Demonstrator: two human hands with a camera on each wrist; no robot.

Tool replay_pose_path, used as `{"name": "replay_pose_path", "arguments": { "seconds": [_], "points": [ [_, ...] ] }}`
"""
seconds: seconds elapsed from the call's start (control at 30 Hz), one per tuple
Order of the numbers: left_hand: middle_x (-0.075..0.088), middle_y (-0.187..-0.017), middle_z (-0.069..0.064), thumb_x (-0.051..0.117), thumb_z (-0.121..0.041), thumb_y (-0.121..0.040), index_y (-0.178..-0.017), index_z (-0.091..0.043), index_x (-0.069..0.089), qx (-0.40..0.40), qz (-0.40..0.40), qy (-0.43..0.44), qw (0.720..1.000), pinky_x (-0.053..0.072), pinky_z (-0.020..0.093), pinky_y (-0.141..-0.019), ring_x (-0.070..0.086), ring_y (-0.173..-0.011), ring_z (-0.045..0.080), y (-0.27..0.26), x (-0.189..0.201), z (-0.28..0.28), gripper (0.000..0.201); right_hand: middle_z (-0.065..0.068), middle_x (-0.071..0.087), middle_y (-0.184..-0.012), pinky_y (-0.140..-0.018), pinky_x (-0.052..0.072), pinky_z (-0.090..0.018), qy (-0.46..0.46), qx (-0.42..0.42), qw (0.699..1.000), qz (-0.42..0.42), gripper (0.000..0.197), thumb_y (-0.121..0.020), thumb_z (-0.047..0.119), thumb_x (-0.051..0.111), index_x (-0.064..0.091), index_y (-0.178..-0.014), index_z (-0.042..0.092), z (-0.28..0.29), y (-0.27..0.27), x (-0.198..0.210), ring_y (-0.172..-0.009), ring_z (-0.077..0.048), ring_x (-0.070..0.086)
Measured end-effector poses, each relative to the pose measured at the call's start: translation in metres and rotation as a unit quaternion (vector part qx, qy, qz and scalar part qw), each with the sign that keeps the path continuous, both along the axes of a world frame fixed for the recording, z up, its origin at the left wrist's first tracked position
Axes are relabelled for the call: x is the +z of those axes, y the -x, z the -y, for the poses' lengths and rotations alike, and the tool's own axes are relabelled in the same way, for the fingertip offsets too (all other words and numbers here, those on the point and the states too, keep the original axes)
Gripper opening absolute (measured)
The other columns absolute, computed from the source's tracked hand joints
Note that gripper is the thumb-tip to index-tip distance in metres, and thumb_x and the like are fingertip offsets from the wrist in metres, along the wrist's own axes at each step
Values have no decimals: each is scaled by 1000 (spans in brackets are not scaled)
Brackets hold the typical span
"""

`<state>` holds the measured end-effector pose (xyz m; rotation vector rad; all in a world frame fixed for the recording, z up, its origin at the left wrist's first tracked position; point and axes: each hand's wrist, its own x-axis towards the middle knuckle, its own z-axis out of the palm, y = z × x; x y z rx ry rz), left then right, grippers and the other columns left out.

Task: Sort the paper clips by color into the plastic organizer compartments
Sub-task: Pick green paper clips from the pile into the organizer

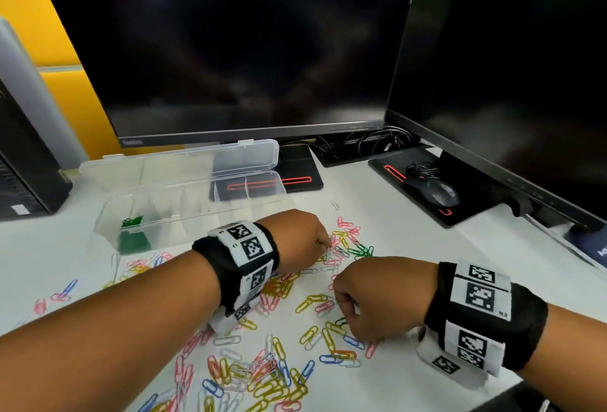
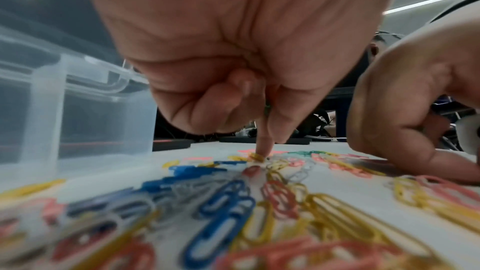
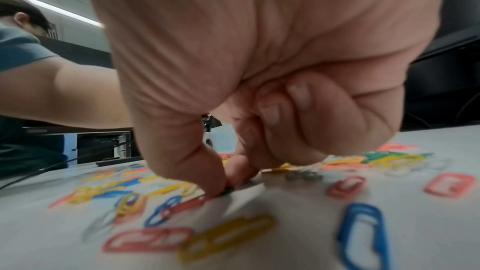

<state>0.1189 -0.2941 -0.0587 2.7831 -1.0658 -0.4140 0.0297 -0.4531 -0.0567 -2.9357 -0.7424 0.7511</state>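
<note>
On desk [image 1: 410, 237] | clips [image 1: 279, 362] uncountable | organizer [image 1: 184, 188] one | left hand [image 1: 295, 241], right hand [image 1: 377, 296] fingers pinching clips

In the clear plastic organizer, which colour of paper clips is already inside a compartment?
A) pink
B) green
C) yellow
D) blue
B: in the head view, the plastic organizer holds only green paper clips, in its compartment at the left end; the blue, yellow and pink clips all lie loose on the table.
</note>
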Motion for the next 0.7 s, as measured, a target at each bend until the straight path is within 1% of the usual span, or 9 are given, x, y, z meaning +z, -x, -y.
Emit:
{"name": "replay_pose_path", "arguments": {
  "seconds": [0.2,0.3,0.37,0.4,0.47,0.53,0.57,0.63,0.7],
  "points": [
    [72,-93,2,51,-31,-93,-92,-16,73,29,54,-48,997,56,37,-79,66,-88,23,-3,5,-15,27,2,64,-90,-60,41,-28,16,6,1000,11,13,-80,30,66,63,-87,20,-2,8,0,-80,-17,57],
    [71,-101,1,48,-36,-101,-100,-17,73,59,32,5,998,52,33,-83,64,-93,20,-9,7,-14,31,2,63,-85,-59,39,-32,-7,8,1000,9,15,-78,31,63,57,-82,18,-1,6,6,-75,-18,54],
    [68,-113,-3,40,-30,-106,-118,-23,68,80,4,62,995,48,26,-84,62,-98,14,-12,6,-12,32,4,52,-70,-59,38,-36,-122,-16,992,-22,18,-76,32,57,48,-72,18,9,-5,11,-64,-14,43],
    [66,-110,-4,38,-28,-107,-123,-27,65,94,-10,94,991,45,21,-76,61,-91,10,-13,5,-10,31,6,44,-64,-56,36,-35,-228,-46,971,-60,17,-74,30,56,45,-67,19,16,-12,13,-61,-13,38],
    [64,-104,-6,40,-26,-106,-124,-31,64,100,-28,132,986,42,18,-67,58,-79,3,-13,4,-6,30,-5,40,-63,-47,33,-25,-470,-143,858,-149,15,-69,18,59,47,-61,23,34,-27,15,-54,-16,36],
    [69,-114,-6,43,-28,-105,-120,-27,69,75,-29,112,990,47,22,-79,62,-94,10,-15,5,0,30,-12,38,-63,-42,29,-18,-637,-226,716,-176,20,-67,-2,55,52,-67,18,52,-41,15,-48,-14,36],
    [69,-117,-5,45,-29,-104,-118,-25,71,65,-22,84,994,46,25,-84,62,-101,14,-15,5,3,30,-13,41,-63,-41,29,-18,-676,-252,672,-168,22,-70,-7,51,55,-73,15,60,-47,15,-46,-15,37],
    [69,-113,-5,50,-36,-102,-112,-24,74,63,-2,33,997,46,28,-83,61,-102,18,-15,6,11,29,-14,47,-66,-40,32,-20,-688,-303,644,-145,28,-78,-8,46,59,-88,14,72,-58,13,-47,-18,42],
    [70,-102,-5,56,-49,-96,-101,-25,75,74,13,5,997,51,31,-82,62,-94,19,-15,3,17,30,-13,49,-71,-42,34,-22,-661,-345,650,-143,22,-78,-4,47,59,-86,13,77,-68,9,-51,-19,45]
  ]
}}
